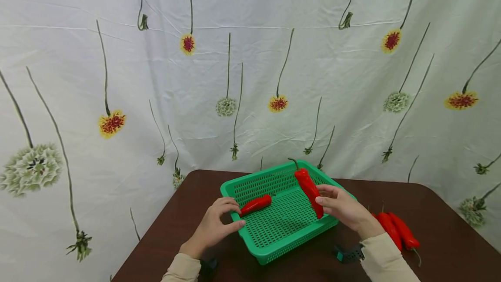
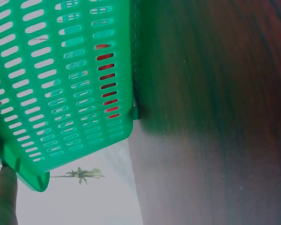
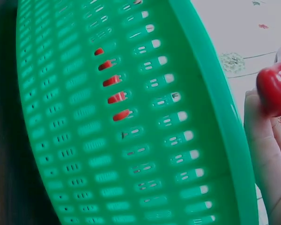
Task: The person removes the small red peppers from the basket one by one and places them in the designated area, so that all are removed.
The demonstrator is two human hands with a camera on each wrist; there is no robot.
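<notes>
A long red pepper [image 1: 308,189] with a dark curved stem tilts above the green basket [image 1: 291,242]. My right hand [image 1: 344,207] pinches its lower part between thumb and fingers; the pepper's rounded red tip [image 3: 275,89] shows past the basket rim in the right wrist view. A second red pepper [image 1: 256,205] lies inside the basket at the left, its red showing through the slots in both wrist views. At the left rim, my left hand [image 1: 214,225] grips the basket, fingers over the edge; one finger [image 2: 4,187] shows against the rim in the left wrist view.
Several more red peppers [image 1: 396,229] lie together on the dark brown table [image 1: 442,234], right of the basket and partly behind my right forearm. A white cloth [image 1: 250,77] printed with flowers hangs behind the table's far edge.
</notes>
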